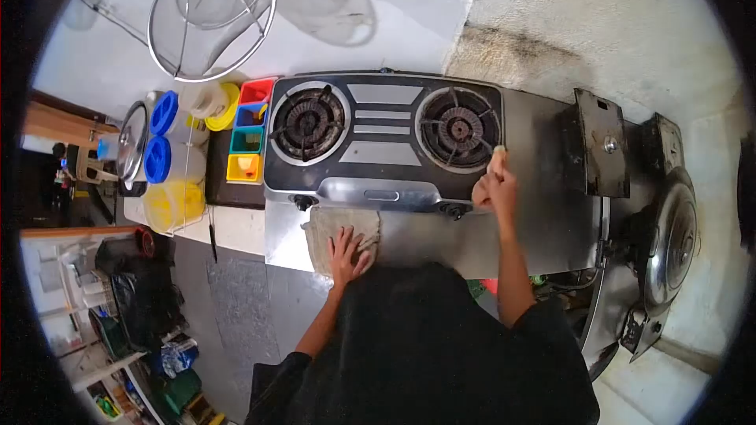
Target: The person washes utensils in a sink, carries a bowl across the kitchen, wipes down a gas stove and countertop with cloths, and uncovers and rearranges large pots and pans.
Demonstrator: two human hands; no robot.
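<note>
Steel counter point(543, 224), cloth point(321, 230) under left hand point(346, 258).

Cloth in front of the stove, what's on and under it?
Your left hand rests on the cloth; steel countertop shows beside it. Anything directly beneath is covered.

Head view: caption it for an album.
Left hand on a cloth, right hand at the corner of a two-burner stove.

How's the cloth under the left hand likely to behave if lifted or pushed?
Cloth: probably floppy, as it lies flat with uneven edges. Likely light, being thin-looking. May slide or bunch if the left hand pushes it; the steel counter looks smooth.
</note>
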